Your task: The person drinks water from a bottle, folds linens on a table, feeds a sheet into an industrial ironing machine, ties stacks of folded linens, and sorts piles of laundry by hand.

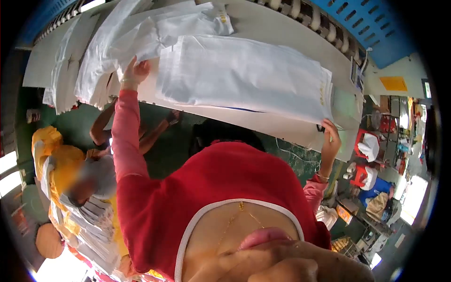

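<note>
A stack of thin white sheets [244, 75], with yellow print near its right end, lies lengthwise on the pale worktable [216, 114]. At the stack's lower right corner, my right hand [331, 138] has its bent fingers closed on the edge. Beside it, a small dark thing at the corner is too small to make out. My left hand [136, 73] is off the stack's left end, fingers apart and palm partly showing. It is close to a second, looser heap of white sheets [105, 58], and I see nothing held in it.
More white sheets [66, 70] hang over the table's left edge. A blue perforated panel [364, 21] rises behind the table. Another person [89, 176] is low at the left, arms near the table. Red stools [362, 145] stand at the right.
</note>
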Available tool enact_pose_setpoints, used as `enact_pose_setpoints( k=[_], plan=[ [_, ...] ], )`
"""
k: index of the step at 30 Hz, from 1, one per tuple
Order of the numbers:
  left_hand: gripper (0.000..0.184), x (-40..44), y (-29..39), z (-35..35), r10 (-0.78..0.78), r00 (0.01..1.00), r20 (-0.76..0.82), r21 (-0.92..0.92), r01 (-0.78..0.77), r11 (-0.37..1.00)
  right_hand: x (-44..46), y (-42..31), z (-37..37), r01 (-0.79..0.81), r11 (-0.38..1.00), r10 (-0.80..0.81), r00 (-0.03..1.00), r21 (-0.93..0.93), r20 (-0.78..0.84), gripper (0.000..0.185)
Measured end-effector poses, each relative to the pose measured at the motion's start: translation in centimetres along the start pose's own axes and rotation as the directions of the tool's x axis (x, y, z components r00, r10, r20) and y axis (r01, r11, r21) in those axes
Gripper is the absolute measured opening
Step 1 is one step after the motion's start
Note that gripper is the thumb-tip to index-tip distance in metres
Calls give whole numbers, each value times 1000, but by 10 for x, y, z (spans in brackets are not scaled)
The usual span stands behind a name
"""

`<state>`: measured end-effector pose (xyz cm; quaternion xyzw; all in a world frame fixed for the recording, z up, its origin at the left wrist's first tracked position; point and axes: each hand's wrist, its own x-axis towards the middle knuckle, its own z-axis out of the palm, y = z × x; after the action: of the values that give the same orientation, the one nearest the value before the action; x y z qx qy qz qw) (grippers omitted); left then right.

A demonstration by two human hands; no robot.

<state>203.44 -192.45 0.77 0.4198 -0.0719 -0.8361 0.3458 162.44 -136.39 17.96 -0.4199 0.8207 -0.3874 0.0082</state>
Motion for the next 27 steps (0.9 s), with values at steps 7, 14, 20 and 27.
enact_pose_setpoints(
  k=[7, 14, 20, 27],
  plan=[
    [21, -21, 25, 169, 458, 760, 460, -31, -502, 864, -64, 7, -48, -151, 987, 138, 969, -46, -207, 22],
    [45, -228, -94, 390, 230, 425, 875, 16, -501, 865, -169, 39, -97, -303, 953, 277, 850, 14, -448, 21],
    [47, -323, -313, 409, -360, -84, 929, 363, 28, 931, -311, 66, -170, -507, 844, 498, 616, 177, -611, 19],
    [26, -456, -616, 388, -753, -449, 482, 858, 67, 509, -414, 106, -257, -329, 817, 576, 505, 474, -643, 66]
  ],
)
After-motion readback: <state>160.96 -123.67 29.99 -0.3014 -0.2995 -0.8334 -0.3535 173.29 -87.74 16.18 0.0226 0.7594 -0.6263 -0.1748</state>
